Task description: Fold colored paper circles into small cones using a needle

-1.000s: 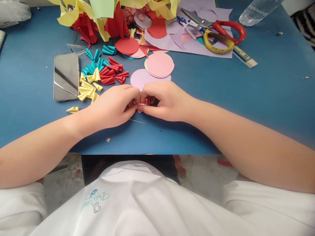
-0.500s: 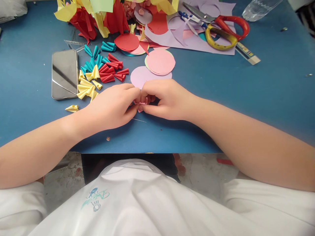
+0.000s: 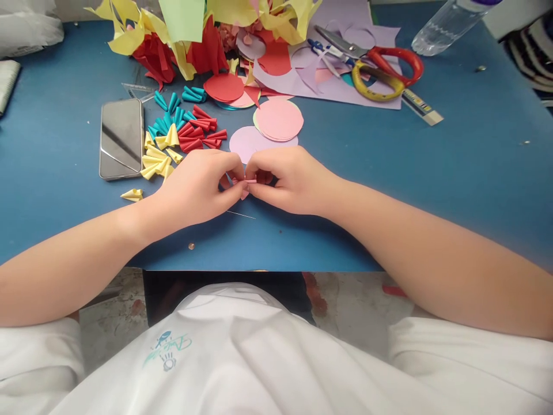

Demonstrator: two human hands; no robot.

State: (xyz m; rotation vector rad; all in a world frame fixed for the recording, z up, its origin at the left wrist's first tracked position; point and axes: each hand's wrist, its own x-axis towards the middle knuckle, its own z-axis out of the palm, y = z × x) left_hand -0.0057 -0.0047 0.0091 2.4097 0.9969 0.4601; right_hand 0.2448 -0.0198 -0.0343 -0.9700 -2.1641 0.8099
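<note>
Between my fingertips is a small piece of pink paper (image 3: 245,195), partly hidden by the thumbs. My left hand (image 3: 207,183) pinches it from one side, and my right hand (image 3: 294,180) pinches it from the other, thumbs almost touching. A thin needle-like line (image 3: 241,215) lies on the table just below. Beyond the hands are a lilac paper circle (image 3: 248,143) and a stack of pink paper circles (image 3: 279,120). Small rolled paper cones lie left of them: red (image 3: 192,144), teal (image 3: 164,123) and yellow (image 3: 155,161).
A phone (image 3: 121,138) lies at the left. Large scissors (image 3: 380,72) rest on lilac paper scraps (image 3: 280,83), near an eraser (image 3: 423,108) and a clear bottle (image 3: 449,29). Yellow and red crumpled paper (image 3: 155,55) fills the back. The blue table's edge (image 3: 268,268) runs before me.
The view has shifted slightly, showing more of the table's far side. My fingers have moved a little around the pink paper, and both hands still pinch it.
</note>
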